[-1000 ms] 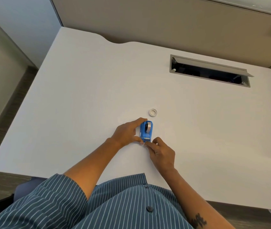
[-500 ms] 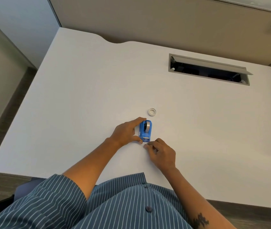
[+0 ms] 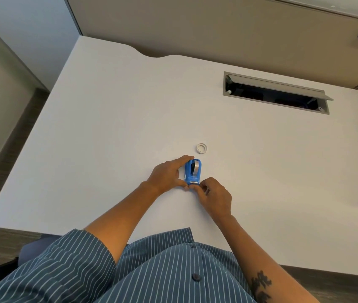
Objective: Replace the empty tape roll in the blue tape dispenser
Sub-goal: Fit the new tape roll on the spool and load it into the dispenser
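Blue tape dispenser (image 3: pixel 193 174) gripped by left hand (image 3: pixel 169 174), tape end hidden under right hand (image 3: pixel 214 196)

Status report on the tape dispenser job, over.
Left hand gripping blue dispenser on the desk, roll seated inside. Right hand pinching at its near cutter end. Small white ring lies just beyond, untouched. Nothing in the way.

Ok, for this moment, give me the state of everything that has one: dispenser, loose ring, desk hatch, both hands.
blue tape dispenser: upright on the desk, a roll seated inside
white ring: loose, flat on the desk beyond the dispenser, untouched
cable hatch: lid open
left hand: gripping the dispenser's side
right hand: fingertips pinched at the dispenser's near end
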Demonstrator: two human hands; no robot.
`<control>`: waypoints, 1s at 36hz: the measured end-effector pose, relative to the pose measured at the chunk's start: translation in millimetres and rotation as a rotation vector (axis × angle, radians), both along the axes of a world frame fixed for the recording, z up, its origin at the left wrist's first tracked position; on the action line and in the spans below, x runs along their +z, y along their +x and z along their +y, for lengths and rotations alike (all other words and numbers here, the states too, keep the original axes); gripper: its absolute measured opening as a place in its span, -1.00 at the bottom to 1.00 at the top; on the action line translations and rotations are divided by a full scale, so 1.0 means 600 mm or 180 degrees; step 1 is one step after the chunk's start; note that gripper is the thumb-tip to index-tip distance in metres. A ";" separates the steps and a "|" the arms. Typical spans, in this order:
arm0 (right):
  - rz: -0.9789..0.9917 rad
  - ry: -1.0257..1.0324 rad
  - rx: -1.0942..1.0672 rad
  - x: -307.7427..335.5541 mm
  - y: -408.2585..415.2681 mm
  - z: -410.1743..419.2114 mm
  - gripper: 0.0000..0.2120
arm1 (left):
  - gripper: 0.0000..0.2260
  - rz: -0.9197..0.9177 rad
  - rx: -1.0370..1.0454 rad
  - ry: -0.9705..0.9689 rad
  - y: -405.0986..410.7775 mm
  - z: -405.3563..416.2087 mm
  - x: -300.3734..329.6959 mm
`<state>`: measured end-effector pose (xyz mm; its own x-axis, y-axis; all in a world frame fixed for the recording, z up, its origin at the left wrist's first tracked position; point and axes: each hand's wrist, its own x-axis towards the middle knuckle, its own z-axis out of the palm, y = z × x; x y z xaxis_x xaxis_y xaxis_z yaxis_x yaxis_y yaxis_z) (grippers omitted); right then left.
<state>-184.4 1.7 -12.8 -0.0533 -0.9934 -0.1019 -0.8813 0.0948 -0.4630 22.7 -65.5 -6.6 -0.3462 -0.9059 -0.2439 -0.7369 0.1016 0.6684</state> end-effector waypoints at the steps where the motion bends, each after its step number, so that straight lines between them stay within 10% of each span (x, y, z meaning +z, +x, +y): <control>1: -0.0024 0.0036 -0.0008 -0.001 -0.001 -0.001 -0.68 | -0.12 0.0012 0.0005 0.0009 0.000 -0.001 0.001; 36: -0.0462 0.0665 -0.0306 0.020 -0.003 -0.016 -0.59 | -0.09 -0.0017 -0.0030 -0.0016 -0.003 0.001 0.008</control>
<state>-186.2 -7.9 -0.8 -0.1161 -0.9411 -0.3175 -0.7894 0.2815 -0.5455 21.1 -64.6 -2.0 -0.3534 -0.9038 -0.2413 -0.7394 0.1119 0.6639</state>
